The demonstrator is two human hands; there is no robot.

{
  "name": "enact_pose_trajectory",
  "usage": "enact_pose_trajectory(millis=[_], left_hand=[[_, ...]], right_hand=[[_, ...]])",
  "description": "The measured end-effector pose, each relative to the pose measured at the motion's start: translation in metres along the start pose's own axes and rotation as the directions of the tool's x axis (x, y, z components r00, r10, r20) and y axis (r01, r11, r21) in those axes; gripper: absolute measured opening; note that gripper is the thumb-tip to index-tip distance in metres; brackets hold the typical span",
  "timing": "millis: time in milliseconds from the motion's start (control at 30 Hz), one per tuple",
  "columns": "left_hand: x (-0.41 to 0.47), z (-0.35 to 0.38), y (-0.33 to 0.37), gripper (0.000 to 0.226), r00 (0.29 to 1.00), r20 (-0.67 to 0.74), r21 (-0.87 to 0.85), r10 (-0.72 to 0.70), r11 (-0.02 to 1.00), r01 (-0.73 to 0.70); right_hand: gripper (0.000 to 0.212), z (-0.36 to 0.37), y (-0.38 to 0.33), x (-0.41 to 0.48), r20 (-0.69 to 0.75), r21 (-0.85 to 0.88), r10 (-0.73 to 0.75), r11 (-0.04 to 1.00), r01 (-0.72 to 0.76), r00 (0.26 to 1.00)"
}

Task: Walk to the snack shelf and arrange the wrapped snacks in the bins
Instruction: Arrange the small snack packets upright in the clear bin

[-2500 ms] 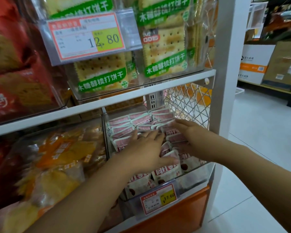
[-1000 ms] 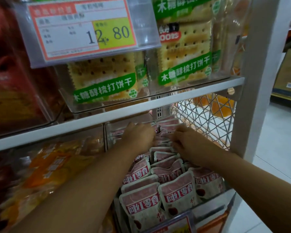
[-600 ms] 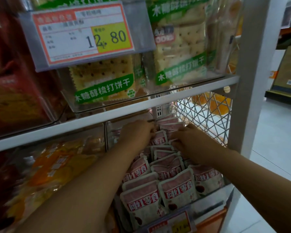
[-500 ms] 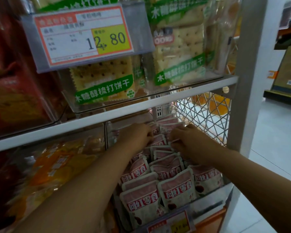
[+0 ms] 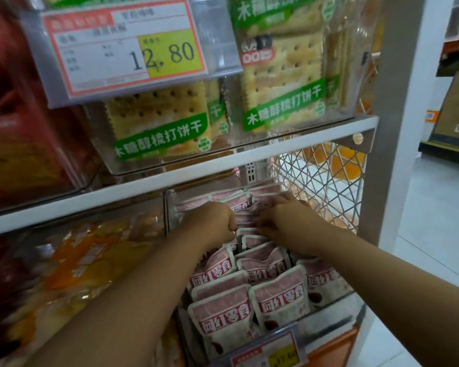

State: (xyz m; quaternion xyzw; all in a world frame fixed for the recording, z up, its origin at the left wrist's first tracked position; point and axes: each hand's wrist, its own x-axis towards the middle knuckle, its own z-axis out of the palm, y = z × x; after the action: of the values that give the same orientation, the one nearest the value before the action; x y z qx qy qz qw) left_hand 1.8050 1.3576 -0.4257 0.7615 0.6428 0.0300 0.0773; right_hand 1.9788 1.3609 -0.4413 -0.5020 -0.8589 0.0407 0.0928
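Observation:
Several pink-and-white wrapped snack packs [image 5: 278,295] stand in rows inside a clear plastic bin [image 5: 337,311] on the lower shelf. Both my hands reach deep into the back half of that bin. My left hand [image 5: 212,221] has its fingers curled down among the rear packs [image 5: 239,203]. My right hand [image 5: 286,221] lies beside it, fingers bent onto the packs in the middle rows. The fingertips of both hands are hidden between the packs, so which pack each one holds is unclear.
The white shelf board [image 5: 170,178] sits just above my hands. Above it a clear bin holds green-labelled cracker packs [image 5: 281,83] behind a price tag [image 5: 125,46]. Orange snack bags [image 5: 77,263] fill the bin to the left. Wire mesh [image 5: 318,184] and a white post [image 5: 400,102] close the right side.
My hands have stayed among the rear packs, shifting only slightly. The camera has moved a little closer and lower towards the bin.

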Motion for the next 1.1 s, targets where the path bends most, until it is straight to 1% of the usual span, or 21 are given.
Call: enact_pose_trajectory(millis=[67, 167, 233, 300, 367, 467, 500, 533, 633, 700, 800, 867, 933, 1000, 1033, 1100], left_hand=[[0.001, 0.001, 0.000, 0.007, 1.000, 0.003, -0.002, 0.005, 1.000, -0.005], [0.000, -0.005, -0.006, 0.015, 0.998, 0.053, -0.059, 0.020, 0.998, -0.017], [-0.001, -0.010, -0.014, 0.014, 0.996, 0.079, -0.118, 0.038, 0.993, -0.028], [-0.005, -0.013, -0.016, 0.016, 0.995, 0.087, -0.139, 0.050, 0.990, -0.038], [-0.007, -0.011, -0.016, 0.022, 0.998, 0.046, -0.141, 0.043, 0.989, -0.037], [-0.010, -0.011, -0.017, 0.019, 0.995, -0.102, -0.200, -0.013, 0.980, -0.008], [-0.010, -0.013, -0.019, 0.019, 0.992, -0.123, -0.216, -0.030, 0.976, 0.003], [-0.010, -0.014, -0.021, 0.020, 0.994, -0.107, -0.194, -0.027, 0.981, 0.006], [-0.010, -0.015, -0.022, 0.024, 0.999, 0.032, -0.060, 0.002, 0.998, 0.000], [-0.010, -0.014, -0.025, 0.024, 0.998, 0.061, -0.040, 0.006, 0.999, -0.003], [-0.013, -0.014, -0.026, 0.019, 0.999, 0.029, -0.089, 0.025, 0.996, -0.023], [-0.016, -0.016, -0.021, 0.016, 1.000, -0.003, -0.155, 0.027, 0.988, -0.027], [-0.017, -0.022, -0.012, 0.016, 0.996, -0.088, -0.238, 0.022, 0.970, -0.042], [-0.014, -0.028, -0.002, 0.016, 0.984, -0.171, -0.295, 0.044, 0.951, -0.094], [-0.010, -0.030, 0.003, 0.015, 0.984, -0.163, -0.303, 0.078, 0.945, -0.125], [-0.003, -0.028, 0.013, 0.013, 0.985, -0.053, -0.269, 0.161, 0.948, -0.170]], right_hand=[[0.024, -0.002, -0.003, 0.000, -0.022, 0.018, -0.013, 1.000, 0.013, 1.000], [0.022, -0.005, -0.007, -0.007, -0.040, 0.018, -0.077, 0.997, 0.077, 0.996], [0.022, -0.007, -0.011, -0.012, -0.009, 0.035, -0.126, 0.991, 0.126, 0.992], [0.022, -0.010, -0.016, -0.016, 0.061, 0.106, -0.144, 0.985, 0.137, 0.988], [0.023, -0.012, -0.018, -0.017, 0.115, 0.174, -0.161, 0.975, 0.139, 0.980], [0.024, -0.014, -0.017, -0.018, 0.148, 0.224, -0.171, 0.965, 0.135, 0.974], [0.025, -0.014, -0.017, -0.018, 0.151, 0.226, -0.167, 0.965, 0.131, 0.974], [0.026, -0.014, -0.017, -0.017, 0.148, 0.213, -0.161, 0.969, 0.128, 0.976], [0.028, -0.012, -0.017, -0.016, 0.155, 0.121, -0.125, 0.987, 0.106, 0.980], [0.027, -0.013, -0.017, -0.017, 0.181, 0.113, -0.141, 0.986, 0.122, 0.973], [0.026, -0.020, -0.015, -0.021, 0.242, 0.173, -0.197, 0.972, 0.157, 0.950], [0.026, -0.024, -0.013, -0.023, 0.267, 0.181, -0.226, 0.967, 0.181, 0.937], [0.025, -0.025, -0.013, -0.026, 0.275, 0.192, -0.241, 0.962, 0.192, 0.931], [0.026, -0.023, -0.013, -0.026, 0.264, 0.216, -0.250, 0.957, 0.195, 0.932], [0.026, -0.022, -0.012, -0.026, 0.255, 0.225, -0.253, 0.954, 0.197, 0.933], [0.026, -0.022, -0.011, -0.027, 0.235, 0.235, -0.249, 0.953, 0.193, 0.940]])
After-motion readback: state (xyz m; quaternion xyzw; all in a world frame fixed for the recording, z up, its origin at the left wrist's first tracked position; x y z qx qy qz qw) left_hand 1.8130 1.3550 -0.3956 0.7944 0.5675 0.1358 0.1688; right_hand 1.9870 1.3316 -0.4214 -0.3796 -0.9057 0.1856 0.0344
